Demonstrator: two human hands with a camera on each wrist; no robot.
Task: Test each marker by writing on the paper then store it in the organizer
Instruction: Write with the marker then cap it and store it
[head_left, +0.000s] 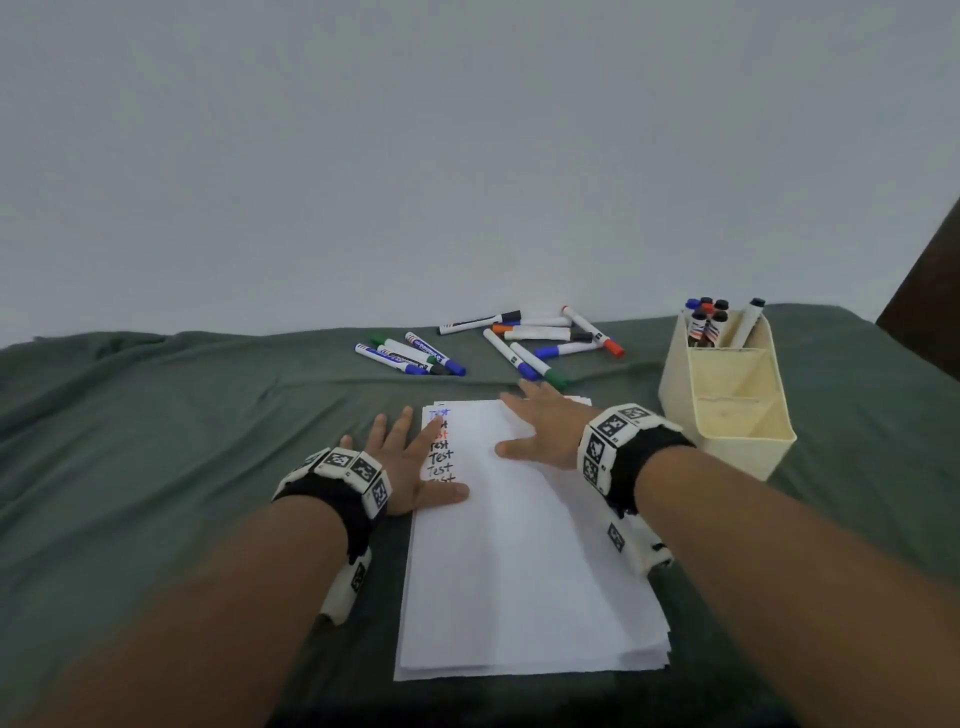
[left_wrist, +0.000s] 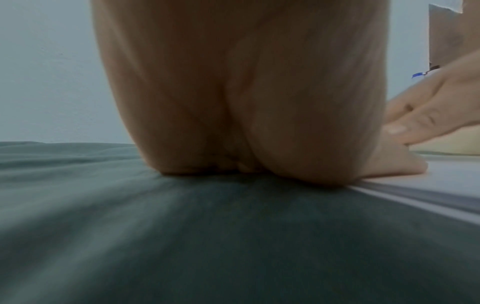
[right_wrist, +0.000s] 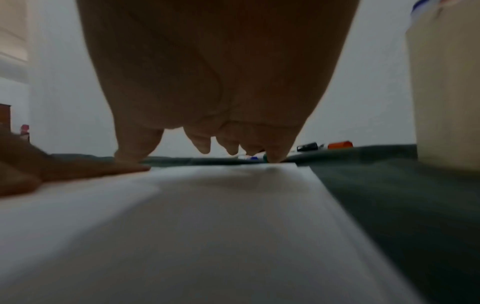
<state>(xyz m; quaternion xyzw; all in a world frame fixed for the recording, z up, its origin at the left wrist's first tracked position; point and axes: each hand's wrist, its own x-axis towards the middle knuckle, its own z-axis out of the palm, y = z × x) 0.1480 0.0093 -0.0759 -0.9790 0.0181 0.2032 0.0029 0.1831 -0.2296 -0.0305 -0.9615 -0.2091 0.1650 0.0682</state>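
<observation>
wrinkled green cloth (head_left: 156, 415) over the worktop, pale bare wall (head_left: 467, 156) behind. left hand (head_left: 400, 467) flat, fingers spread, on paper (head_left: 519, 571) edge; right hand (head_left: 545, 431) flat, released, on paper top. loose markers (head_left: 493, 343) beyond; cream organizer (head_left: 727, 415) right, some markers inside.

Green cloth, white paper, cream organizer

A dark green cloth (head_left: 156, 441) lies under white paper (head_left: 524, 571) lettered in blue, red and black; the organizer (head_left: 727, 441) is cream; loose markers (head_left: 498, 343) are white with blue, green, black, orange and red caps; wrist bands (head_left: 353, 473) carry black-and-white square codes.
</observation>
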